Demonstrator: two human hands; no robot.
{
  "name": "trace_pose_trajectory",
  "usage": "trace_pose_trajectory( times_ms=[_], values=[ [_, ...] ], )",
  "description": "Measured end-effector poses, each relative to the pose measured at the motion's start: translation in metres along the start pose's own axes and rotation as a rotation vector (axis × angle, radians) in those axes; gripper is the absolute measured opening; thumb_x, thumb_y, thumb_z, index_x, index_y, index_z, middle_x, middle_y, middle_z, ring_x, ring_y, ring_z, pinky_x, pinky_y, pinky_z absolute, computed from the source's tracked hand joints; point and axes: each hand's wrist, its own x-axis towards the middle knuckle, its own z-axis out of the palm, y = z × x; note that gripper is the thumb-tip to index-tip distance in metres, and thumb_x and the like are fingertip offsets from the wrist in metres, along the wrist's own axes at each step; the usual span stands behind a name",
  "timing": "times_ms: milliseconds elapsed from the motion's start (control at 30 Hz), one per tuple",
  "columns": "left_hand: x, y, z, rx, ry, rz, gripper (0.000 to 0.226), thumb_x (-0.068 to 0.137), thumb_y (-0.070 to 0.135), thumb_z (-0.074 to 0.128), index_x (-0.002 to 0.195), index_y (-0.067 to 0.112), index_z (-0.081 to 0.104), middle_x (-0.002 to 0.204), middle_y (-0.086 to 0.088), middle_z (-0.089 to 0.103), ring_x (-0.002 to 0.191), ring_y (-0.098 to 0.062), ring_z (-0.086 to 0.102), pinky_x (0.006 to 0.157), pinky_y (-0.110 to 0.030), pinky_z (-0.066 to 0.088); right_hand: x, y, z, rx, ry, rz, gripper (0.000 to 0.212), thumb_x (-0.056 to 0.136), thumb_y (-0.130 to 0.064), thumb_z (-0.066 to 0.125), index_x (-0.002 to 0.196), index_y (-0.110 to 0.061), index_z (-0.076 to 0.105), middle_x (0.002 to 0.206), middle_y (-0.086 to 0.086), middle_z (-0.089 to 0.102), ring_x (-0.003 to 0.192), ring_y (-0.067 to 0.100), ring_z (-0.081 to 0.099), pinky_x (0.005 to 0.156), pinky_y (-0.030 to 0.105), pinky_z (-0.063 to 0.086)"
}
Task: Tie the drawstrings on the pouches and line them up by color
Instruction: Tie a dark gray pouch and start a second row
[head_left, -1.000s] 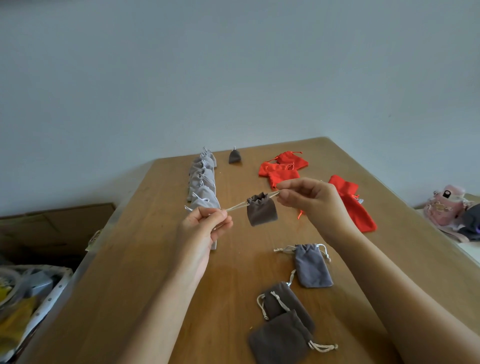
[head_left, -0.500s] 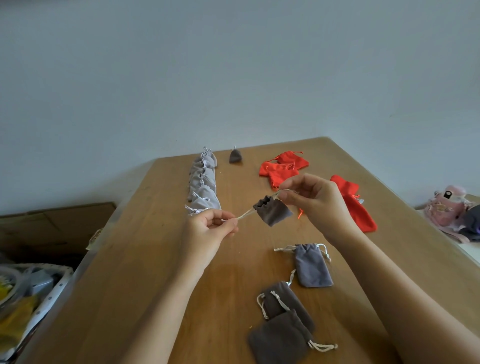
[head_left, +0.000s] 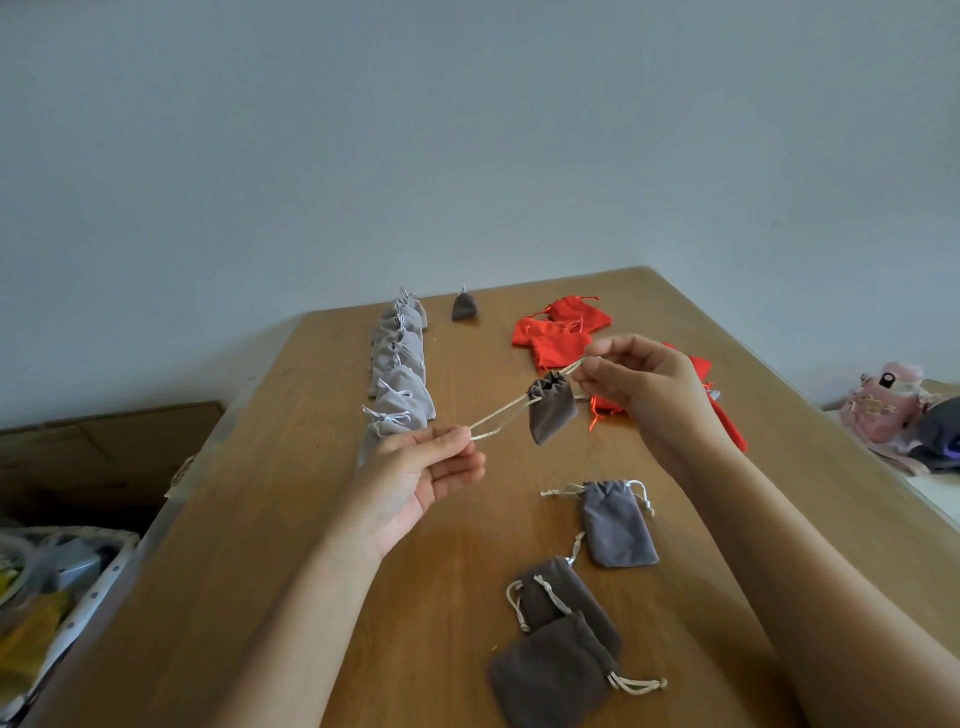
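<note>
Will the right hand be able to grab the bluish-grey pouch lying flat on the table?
Probably yes. The bluish-grey pouch lies close to the right hand, only bare table between, but that hand pinches a drawstring and must let go first.

The dark grey pouch (head_left: 553, 410) hanging mid-frame looks like soft velvety cloth: matt, short nap, puckered at the neck. Its drawstring (head_left: 501, 418) is a pale twisted cord, kinda rough looking. Same fuzzy matt cloth on the light grey pouches (head_left: 402, 364) in the upper-middle row, the red pouches (head_left: 561, 338) right of them and the brown-grey pouches (head_left: 566, 597) near the bottom. The worktop (head_left: 291, 519) is smooth brown wood-look with a low sheen and faint grain. The cardboard box (head_left: 104, 447) at left is plain, matt brown.
</note>
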Motion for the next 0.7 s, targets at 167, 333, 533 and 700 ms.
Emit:
trace_pose_trajectory(
  times_ms=[167, 333, 533, 700],
  values=[
    [0.000, 0.000, 0.000, -0.109, -0.010, -0.059, 0.012, 0.071, 0.001, 0.065, 0.060, 0.004, 0.070, 0.064, -0.011, 0.066, 0.057, -0.018, 0.068, 0.054, -0.028, 0.059, -0.001, -0.001, 0.002, 0.054, -0.014, 0.015, 0.010, 0.088, 0.006, 0.061, 0.088, -0.004, 0.064, 0.075, 0.009, 0.070, 0.066, 0.016, 0.067, 0.069, 0.021, 0.058],
    [0.000, -0.001, 0.001, -0.113, 0.016, -0.063, 0.020, 0.078, -0.004, 0.063, 0.062, 0.004, 0.071, 0.064, -0.009, 0.066, 0.056, -0.016, 0.067, 0.054, -0.027, 0.058, -0.002, -0.001, 0.002, 0.041, -0.018, 0.010, 0.010, 0.088, 0.005, 0.061, 0.088, -0.005, 0.064, 0.075, 0.008, 0.070, 0.070, 0.017, 0.067, 0.071, 0.022, 0.057],
    [0.002, -0.009, 0.008, -0.097, 0.195, -0.023, 0.008, 0.085, 0.002, 0.065, 0.084, 0.009, 0.059, 0.076, -0.006, 0.058, 0.067, -0.019, 0.061, 0.060, -0.032, 0.056, -0.007, 0.001, 0.014, 0.034, -0.041, -0.017, 0.012, 0.087, 0.008, 0.060, 0.085, -0.004, 0.063, 0.073, 0.009, 0.068, 0.070, 0.016, 0.068, 0.070, 0.020, 0.057],
    [-0.007, -0.018, 0.020, 0.240, 0.298, 0.121, 0.032, 0.089, 0.025, 0.065, 0.061, 0.012, 0.056, 0.054, 0.001, 0.046, 0.040, -0.007, 0.037, 0.036, -0.017, 0.024, -0.012, 0.010, 0.023, -0.010, 0.003, -0.059, 0.005, 0.088, 0.008, 0.061, 0.090, 0.003, 0.062, 0.075, 0.012, 0.070, 0.076, 0.020, 0.070, 0.074, 0.024, 0.058]
  ],
)
